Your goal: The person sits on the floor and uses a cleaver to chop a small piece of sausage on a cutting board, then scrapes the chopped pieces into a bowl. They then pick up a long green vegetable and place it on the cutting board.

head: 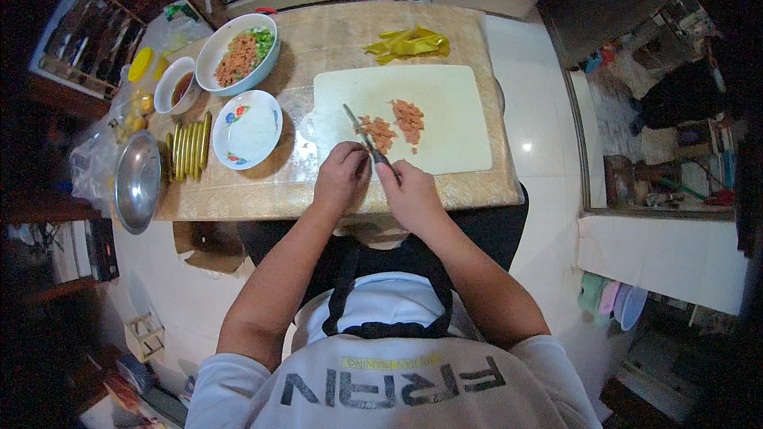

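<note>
My right hand (411, 193) grips the dark handle of a kitchen knife (356, 120), its blade slanting up and left over a white cutting board (456, 125). Close to the blade, at the board's near edge, my left hand (341, 177) has its fingers curled; whether they pinch anything is hidden. Two small piles of chopped pink sausage lie on the board: one pile (380, 133) beside the blade, another pile (409, 121) a little to the right. Beyond the board sit crumpled yellow sausage wrappers (411, 46).
Left of the board stand a flowered white plate (247, 131), a large bowl (205, 59) of chopped sausage and greens, and a small bowl (164, 95) with dark liquid. Several gold-wrapped sausages (189, 151) lie near a steel basin (138, 182) at the table's left edge.
</note>
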The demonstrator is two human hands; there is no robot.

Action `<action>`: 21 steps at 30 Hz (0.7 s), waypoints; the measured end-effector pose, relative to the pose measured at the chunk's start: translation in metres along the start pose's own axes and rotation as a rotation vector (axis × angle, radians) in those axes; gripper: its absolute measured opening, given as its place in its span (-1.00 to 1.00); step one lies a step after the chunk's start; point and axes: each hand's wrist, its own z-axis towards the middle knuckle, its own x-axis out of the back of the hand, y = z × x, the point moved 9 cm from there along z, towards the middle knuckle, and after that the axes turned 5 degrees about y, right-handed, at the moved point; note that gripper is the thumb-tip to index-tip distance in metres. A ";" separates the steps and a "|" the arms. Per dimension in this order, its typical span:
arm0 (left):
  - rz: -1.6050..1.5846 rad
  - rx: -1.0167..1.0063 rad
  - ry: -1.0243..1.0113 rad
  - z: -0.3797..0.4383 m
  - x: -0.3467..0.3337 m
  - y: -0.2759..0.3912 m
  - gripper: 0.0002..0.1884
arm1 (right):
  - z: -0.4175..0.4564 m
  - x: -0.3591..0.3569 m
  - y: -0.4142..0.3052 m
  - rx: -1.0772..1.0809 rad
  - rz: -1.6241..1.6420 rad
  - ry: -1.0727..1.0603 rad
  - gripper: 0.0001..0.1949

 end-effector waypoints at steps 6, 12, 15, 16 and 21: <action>0.033 0.018 0.124 0.001 0.007 -0.003 -0.86 | -0.013 0.008 0.007 -0.064 0.095 -0.044 -0.56; 0.075 0.019 0.076 0.000 0.003 -0.004 -0.86 | -0.015 0.003 0.009 -0.025 0.054 -0.034 -0.56; 0.070 0.017 0.076 0.000 0.004 -0.004 -0.86 | -0.015 0.002 0.007 -0.013 0.047 -0.030 -0.56; 0.067 0.015 0.074 0.000 0.003 -0.004 -0.86 | -0.015 0.002 0.007 -0.023 0.056 -0.039 -0.56; 0.084 0.011 0.060 0.002 0.004 -0.001 -0.86 | -0.014 0.003 0.001 -0.028 0.078 -0.050 -0.56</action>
